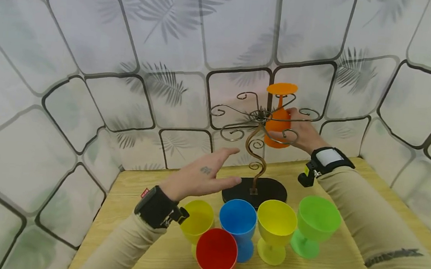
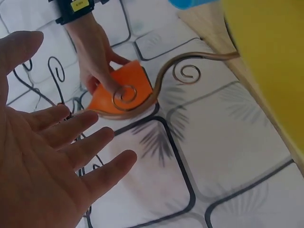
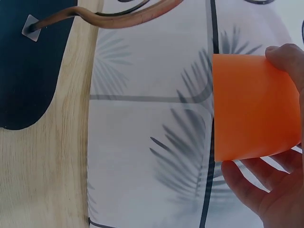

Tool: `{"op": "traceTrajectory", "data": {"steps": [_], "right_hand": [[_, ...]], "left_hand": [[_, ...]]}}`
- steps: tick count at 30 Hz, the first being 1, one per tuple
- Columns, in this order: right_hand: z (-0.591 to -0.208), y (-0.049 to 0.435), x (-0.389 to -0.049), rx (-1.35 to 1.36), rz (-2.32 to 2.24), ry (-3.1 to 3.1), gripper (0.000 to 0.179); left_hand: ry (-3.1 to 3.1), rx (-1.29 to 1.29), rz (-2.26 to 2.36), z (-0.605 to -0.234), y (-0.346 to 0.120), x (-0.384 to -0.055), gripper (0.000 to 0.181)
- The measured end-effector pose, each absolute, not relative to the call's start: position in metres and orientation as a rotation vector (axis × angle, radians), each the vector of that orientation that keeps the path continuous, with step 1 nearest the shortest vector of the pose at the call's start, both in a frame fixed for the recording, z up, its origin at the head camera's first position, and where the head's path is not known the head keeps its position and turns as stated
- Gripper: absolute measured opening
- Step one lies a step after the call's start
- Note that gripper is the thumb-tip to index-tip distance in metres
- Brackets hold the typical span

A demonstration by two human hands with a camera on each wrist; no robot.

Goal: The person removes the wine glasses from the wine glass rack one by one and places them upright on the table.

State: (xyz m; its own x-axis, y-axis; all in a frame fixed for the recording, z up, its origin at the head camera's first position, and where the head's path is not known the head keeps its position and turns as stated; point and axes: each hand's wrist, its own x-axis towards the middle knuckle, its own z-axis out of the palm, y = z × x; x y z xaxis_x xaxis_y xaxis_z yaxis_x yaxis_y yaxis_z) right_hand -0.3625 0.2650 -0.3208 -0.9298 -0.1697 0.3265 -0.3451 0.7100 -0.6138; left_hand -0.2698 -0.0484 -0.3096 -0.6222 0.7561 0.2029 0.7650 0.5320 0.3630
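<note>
My right hand (image 1: 301,129) grips the bowl of an orange goblet (image 1: 278,122), which is upside down with its foot on top. The goblet's stem sits among the curled wire arms at the back of a metal rack (image 1: 259,151). Thumb and fingers lie on opposite sides of the orange bowl in the right wrist view. My left hand (image 1: 202,174) is in the air to the left of the rack's twisted stem, holding nothing. Its fingers are extended and spread in the left wrist view.
In front of the rack's black base (image 1: 233,191) stand upright goblets: a yellow one (image 1: 197,222), a blue one (image 1: 238,217), another yellow one (image 1: 277,219), a green one (image 1: 318,220) and a red one (image 1: 216,254). A patterned curtain (image 1: 166,83) encloses the wooden table (image 1: 129,199).
</note>
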Motion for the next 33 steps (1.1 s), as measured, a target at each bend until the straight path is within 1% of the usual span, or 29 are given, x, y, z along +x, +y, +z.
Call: {"op": "traceTrajectory", "data": {"steps": [5,9,16,18,29,33], "right_hand": [[-0.321,0.258,-0.365,0.425,1.021,-2.686,0.084],[-0.322,0.256,-0.366,0.417,1.021,-2.696,0.082],[-0.321,0.254,-0.366,0.452,0.957,-2.635,0.072],[-0.322,0.254,-0.368,0.432,0.94,-2.626,0.072],[-0.323,0.254,-0.374,0.308,0.887,-2.672,0.083],[-0.324,0.258,-0.376,0.252,0.917,-2.712,0.091]], "left_hand": [[-2.72,-1.449,-0.641,-0.306,-0.03,-0.274,0.078],[-2.738,-1.462,-0.622,-0.303,-0.018,-0.277,0.079],[-2.734,-1.501,-0.66,-0.306,0.007,-0.285,0.08],[-2.727,-1.527,-0.703,-0.307,0.015,-0.288,0.081],[-2.779,-1.513,-0.673,-0.311,0.052,-0.296,0.086],[-2.807,-1.486,-0.613,-0.314,0.062,-0.298,0.083]]}}
